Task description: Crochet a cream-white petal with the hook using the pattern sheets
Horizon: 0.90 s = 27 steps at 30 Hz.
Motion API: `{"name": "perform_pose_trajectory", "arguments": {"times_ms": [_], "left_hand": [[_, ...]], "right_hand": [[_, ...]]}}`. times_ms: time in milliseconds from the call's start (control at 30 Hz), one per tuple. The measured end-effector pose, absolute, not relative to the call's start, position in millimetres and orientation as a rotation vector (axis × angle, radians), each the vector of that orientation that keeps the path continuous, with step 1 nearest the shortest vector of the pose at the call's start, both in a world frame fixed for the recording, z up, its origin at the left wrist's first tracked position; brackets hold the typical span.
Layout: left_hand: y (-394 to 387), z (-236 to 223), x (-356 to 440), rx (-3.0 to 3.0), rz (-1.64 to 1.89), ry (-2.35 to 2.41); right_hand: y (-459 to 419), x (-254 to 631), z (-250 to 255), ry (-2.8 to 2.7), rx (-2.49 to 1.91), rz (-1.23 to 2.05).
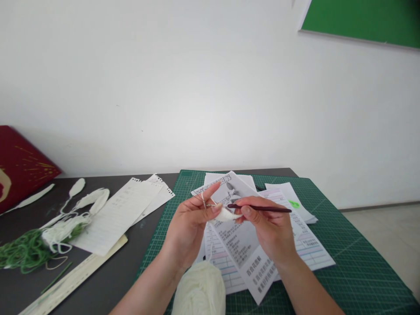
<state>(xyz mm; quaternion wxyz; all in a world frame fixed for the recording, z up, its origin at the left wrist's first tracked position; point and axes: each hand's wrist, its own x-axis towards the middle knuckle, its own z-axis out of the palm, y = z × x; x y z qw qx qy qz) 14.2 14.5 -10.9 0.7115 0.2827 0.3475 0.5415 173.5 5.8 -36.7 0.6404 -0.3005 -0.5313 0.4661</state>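
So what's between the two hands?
In the head view, a white yarn piece and part of a hook, between left hand and right hand, above papers.

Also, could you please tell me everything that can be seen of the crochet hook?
The crochet hook has a slim, smooth-looking, dark reddish-brown handle and what looks like a thin metal shaft. The right hand holds it nearly level between thumb and fingers, handle end pointing right, tip toward the left hand. The shaft seems to meet the white yarn piece; the tip's shape is unclear.
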Motion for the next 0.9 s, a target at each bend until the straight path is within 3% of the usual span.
{"name": "perform_pose_trajectory", "arguments": {"times_ms": [900], "left_hand": [[7.0,-4.1,15.2,0.593,1.225,0.633]], "right_hand": [[8.6,175.1,-33.5,-1.083,-0.666,1.049]]}}
